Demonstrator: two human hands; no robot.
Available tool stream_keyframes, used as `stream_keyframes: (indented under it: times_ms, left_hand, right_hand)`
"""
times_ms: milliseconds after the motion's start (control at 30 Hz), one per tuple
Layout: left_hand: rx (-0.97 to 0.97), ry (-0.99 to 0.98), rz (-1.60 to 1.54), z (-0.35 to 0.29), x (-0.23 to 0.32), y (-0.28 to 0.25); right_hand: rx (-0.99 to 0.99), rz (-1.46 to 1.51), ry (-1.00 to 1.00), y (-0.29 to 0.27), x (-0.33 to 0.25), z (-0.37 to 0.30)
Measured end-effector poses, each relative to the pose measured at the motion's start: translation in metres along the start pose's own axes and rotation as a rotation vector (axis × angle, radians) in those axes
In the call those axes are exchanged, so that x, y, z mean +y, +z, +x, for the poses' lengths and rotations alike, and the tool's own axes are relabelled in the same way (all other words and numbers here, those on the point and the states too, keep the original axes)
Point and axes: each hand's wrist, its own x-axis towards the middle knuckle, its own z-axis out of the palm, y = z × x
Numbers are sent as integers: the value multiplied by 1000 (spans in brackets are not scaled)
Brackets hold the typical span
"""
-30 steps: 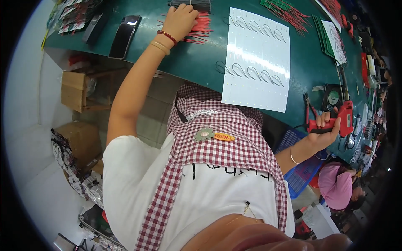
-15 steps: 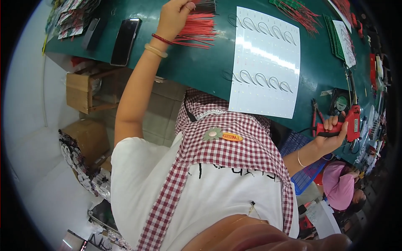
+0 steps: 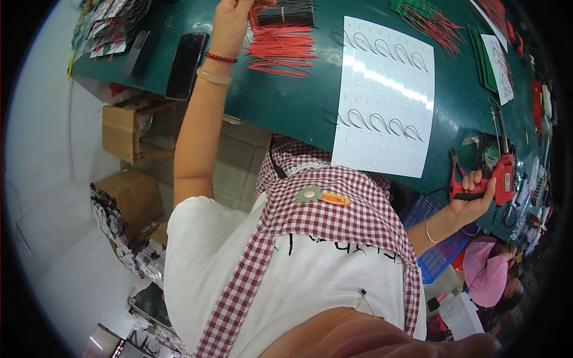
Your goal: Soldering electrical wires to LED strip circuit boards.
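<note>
currently right hand (image 3: 474,194) wraps red soldering gun (image 3: 506,180); left hand (image 3: 233,17) beside red wires (image 3: 283,49), fingers partly cropped at top edge, can't tell if gripping any.

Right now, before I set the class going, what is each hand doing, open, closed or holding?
Left hand: closed, apparently pinching red wires; fingertips partly cut off by the frame.
Right hand: closed, holding a red gun-shaped tool.
</note>
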Motion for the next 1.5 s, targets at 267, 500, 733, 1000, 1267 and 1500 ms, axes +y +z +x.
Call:
stream_keyframes:
  times_ms: [267,500,733,1000,1267,1500]
  left_hand:
    - [511,164,170,-17,34,50]
    - [495,-226,508,-94,-24,105]
    - [487,-381,552,-88,-26,118]
    - [284,-464,776,-39,-35,141]
    - [-187,-494,1266,26,-127,182]
    - [-248,-287,1410,40,-200,189]
  right_hand:
    - [0,3,-13,-3,-1,-2]
    - [20,13,3,-3,0,0]
    - [-65,25,12,3,0,-2]
    - [-126,-209,-16,15,0,-8]
    - [-60,-316,124,14,13,-9]
    - [36,-306,164,22,36,6]
